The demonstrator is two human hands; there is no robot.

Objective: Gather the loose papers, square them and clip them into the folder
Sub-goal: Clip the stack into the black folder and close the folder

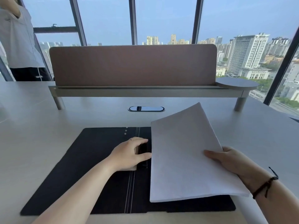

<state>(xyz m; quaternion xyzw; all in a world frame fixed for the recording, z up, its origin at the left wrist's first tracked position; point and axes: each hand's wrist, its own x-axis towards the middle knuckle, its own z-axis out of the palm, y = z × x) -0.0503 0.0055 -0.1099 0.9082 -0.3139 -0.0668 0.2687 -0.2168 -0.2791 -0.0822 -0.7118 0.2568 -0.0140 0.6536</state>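
Folder: a black, flat, rectangular folder lay opened out on the pale desk, both covers spread, the spine running down its middle with pale stitching lines.
Clip: a dark clamp mechanism sat just right of the spine, about halfway up; its details were mostly hidden.
Papers: a squared stack of plain white sheets was raised over the folder's right cover, tilted, its far corner pointing away and up, its left edge beside the clip, its near edge low over the cover.

matt black folder; smooth white papers.
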